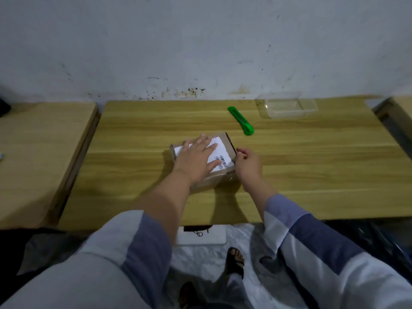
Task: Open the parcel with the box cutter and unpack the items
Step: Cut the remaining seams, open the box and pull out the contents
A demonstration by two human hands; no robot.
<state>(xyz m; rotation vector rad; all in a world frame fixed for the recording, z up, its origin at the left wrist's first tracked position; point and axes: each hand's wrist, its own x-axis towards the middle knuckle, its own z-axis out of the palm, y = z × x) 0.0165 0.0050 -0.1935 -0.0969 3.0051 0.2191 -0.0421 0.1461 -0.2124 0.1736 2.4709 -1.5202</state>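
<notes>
I have the parcel (225, 150) mid-worktop, a small brown carton with a white shipping label on top, seemingly still sealed. My left hand (196, 159) lies flat on the label, fingers (211, 148) straight and spread, pressing it down. My right hand (247, 162) sits at the box's right side with its fingers curled; they look to be touching or picking at the edge there, but I cannot tell if they actually grip anything. The box cutter (240, 120), green, lies untouched on the worktop beyond the parcel to the right, apart from it, with a clear plastic container (287, 108) further back near the wall. Risks as I judge them: the left palm covers most of the top, so any cut along that face runs toward my own fingers unless I shift the hand clear first. The box looks light and the wood-grain worktop (133, 134) looks smooth, so blade drag could slide or spin it if the hold-down is weak. A deep blade could score the contents, unseen from here. Reaching for the cutter means lifting the right hand off, leaving one hand to steady things. Surface: light laminate worktop, a second one of the same finish abutting on the left (44, 152) with a gap between. Room: dim, with a scuffed, stained white wall (200, 41) behind, crinkled plastic sheeting (211, 264) on the floor, and my sandalled foot (236, 259) below the worktop edge.
</notes>
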